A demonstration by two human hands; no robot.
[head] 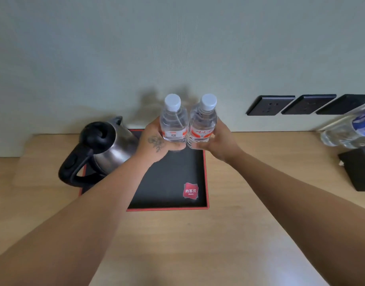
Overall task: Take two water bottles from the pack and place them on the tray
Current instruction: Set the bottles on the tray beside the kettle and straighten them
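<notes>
Two clear water bottles with white caps and red-and-white labels stand upright side by side at the far end of a black tray with a red rim (206, 178). My left hand (154, 143) is wrapped around the left bottle (173, 120). The right bottle (202, 120) is gripped by my right hand (215, 143). The bottles touch each other. My fingers hide their bases, so I cannot tell whether they rest on the tray. The pack of bottles (348, 131) in clear plastic wrap lies at the far right edge of the view.
A steel kettle with a black handle (103, 149) stands on the tray's left part. A black box (359, 168) sits under the pack at the right. Dark wall sockets (270, 105) line the wall behind. The wooden tabletop (198, 244) extends toward me.
</notes>
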